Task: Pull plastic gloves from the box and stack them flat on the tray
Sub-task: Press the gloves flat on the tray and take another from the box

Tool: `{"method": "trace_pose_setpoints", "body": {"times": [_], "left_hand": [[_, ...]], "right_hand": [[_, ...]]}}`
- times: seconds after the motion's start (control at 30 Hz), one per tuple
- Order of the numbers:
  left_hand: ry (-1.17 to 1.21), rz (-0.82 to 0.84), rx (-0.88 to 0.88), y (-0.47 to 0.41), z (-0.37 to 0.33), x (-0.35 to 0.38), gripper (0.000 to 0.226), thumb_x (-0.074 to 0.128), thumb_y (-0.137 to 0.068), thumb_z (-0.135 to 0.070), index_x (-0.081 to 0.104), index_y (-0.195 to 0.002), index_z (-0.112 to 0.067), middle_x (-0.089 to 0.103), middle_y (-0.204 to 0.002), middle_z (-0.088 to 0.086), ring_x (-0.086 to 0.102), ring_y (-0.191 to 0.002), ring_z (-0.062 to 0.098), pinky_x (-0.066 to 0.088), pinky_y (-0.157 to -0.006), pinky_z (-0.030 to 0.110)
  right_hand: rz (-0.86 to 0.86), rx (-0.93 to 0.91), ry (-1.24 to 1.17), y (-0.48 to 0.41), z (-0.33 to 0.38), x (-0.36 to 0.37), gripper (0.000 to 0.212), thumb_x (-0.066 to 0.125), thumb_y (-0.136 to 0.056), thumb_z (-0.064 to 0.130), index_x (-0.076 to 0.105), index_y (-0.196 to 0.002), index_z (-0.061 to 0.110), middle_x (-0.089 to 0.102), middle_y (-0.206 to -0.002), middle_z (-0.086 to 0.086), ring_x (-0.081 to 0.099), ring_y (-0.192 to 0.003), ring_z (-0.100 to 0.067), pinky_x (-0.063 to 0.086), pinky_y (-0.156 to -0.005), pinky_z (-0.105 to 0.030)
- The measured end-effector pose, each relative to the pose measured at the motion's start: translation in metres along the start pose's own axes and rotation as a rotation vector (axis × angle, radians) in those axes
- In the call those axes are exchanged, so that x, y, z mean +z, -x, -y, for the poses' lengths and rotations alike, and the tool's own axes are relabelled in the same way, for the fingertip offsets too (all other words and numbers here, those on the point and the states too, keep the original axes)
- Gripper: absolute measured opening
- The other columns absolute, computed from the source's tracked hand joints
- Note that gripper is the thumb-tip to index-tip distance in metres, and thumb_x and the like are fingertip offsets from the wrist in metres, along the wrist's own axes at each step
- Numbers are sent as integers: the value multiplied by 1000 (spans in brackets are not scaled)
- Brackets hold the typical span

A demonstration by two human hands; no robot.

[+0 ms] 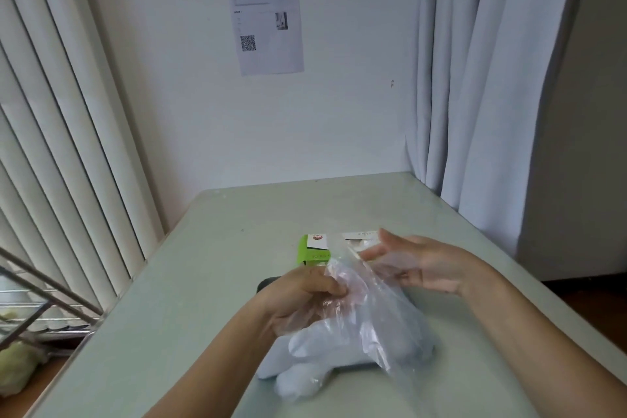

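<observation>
Hardly can make out tray (268, 283): just a dark corner left of left hand (305, 295) and a dark strip under pile (322, 353), with the rest covered. Cannot tell how many gloves lie in pile, nor how flat; looks puffed and reaches past tray's near edge onto table (190, 282). Cannot read print on box (314, 249), green, standing on table just beyond tray. Can see a white part (359, 237) beside it, blurred through film and half behind right hand (431, 265). Cannot trace edges of glove (356, 285), clear and crumpled, raised above tray between hands.

Left: fingers curled, pinching glove at its upper left, forearm coming in from below. Right: palm turned toward left, fingers straight and loosely spread behind glove's film; cannot tell whether touching it.
</observation>
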State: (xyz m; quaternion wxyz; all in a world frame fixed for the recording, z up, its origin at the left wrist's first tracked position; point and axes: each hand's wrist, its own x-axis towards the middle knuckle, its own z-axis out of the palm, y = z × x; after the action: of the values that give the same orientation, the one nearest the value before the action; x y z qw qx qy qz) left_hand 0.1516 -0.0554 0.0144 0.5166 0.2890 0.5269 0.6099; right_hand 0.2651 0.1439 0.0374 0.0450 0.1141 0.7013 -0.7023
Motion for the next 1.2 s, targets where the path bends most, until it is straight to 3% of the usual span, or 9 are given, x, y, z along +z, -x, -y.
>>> {"method": "trace_pose_setpoints", "body": {"times": [0.23, 0.4, 0.5, 0.6, 0.83, 0.9, 1.0, 1.13, 1.2], "left_hand": [[63, -147, 163, 20, -9, -8, 32, 38, -85, 9, 63, -105, 7, 63, -110, 19, 64, -80, 19, 55, -68, 23], [104, -236, 222, 25, -8, -11, 25, 53, -76, -2, 66, -98, -1, 61, -95, 14, 60, -72, 17, 51, -61, 22], [261, -211, 189, 30, -5, -13, 35, 48, -82, -17, 68, -104, 1, 67, -94, 14, 66, -76, 23, 53, -66, 28], [407, -199, 158, 32, -5, -20, 61, 42, -90, -48, 66, -112, 4, 69, -100, 19, 70, -81, 31, 50, -79, 39], [177, -275, 133, 28, -12, -16, 52, 45, -85, -54, 70, -91, -8, 63, -74, 4, 67, -72, 19, 51, -79, 35], [147, -320, 123, 27, -14, -14, 38, 48, -91, -40, 69, -90, -9, 66, -78, 6, 67, -73, 18, 52, -77, 34], [175, -329, 117, 26, -17, -14, 15, 49, -92, -14, 61, -92, -5, 65, -81, 9, 66, -63, 15, 54, -58, 26], [96, -362, 123, 29, -27, -22, 27, 40, -94, 0, 62, -79, -2, 61, -60, 5, 57, -45, 10, 47, -46, 18], [17, -342, 88, 31, -34, -27, 24, 39, -95, 1, 63, -93, -1, 66, -64, 3, 60, -48, 9, 48, -47, 17]], "right_hand": [[262, 105, -329, 14, -43, 5, 77, 96, -46, 31, 68, -110, -1, 70, -102, -16, 69, -90, -25, 56, -81, -35], [12, -22, -740, 6, -37, 40, 55, 96, -34, 3, 74, -84, -1, 72, -88, -19, 73, -77, -28, 60, -69, -41], [-176, -184, -555, 1, -19, 54, 26, 73, -69, 5, 66, -92, -4, 72, -82, -16, 72, -73, -23, 60, -74, -34], [-353, -422, -78, 2, 3, 63, 12, 58, -90, 1, 58, -92, -11, 65, -71, -9, 63, -63, -16, 54, -66, -21], [-357, -574, 565, 1, 41, 66, 17, 57, -94, 14, 72, -93, 23, 65, -66, 8, 55, -53, -6, 44, -59, -17], [-325, -567, 612, 0, 43, 66, 20, 57, -94, 14, 71, -92, 30, 66, -67, 9, 53, -53, -5, 44, -60, -19], [-324, -537, 534, -1, 46, 61, 26, 56, -95, 12, 69, -99, 35, 65, -65, 8, 48, -49, -7, 43, -54, -21], [-356, -455, 377, 0, 46, 47, 26, 54, -95, 6, 67, -112, 22, 63, -64, 5, 36, -43, -11, 33, -45, -18], [-362, -411, 374, -2, 39, 42, 23, 53, -95, 5, 67, -109, 15, 65, -65, 6, 36, -39, -10, 34, -48, -23]]}}
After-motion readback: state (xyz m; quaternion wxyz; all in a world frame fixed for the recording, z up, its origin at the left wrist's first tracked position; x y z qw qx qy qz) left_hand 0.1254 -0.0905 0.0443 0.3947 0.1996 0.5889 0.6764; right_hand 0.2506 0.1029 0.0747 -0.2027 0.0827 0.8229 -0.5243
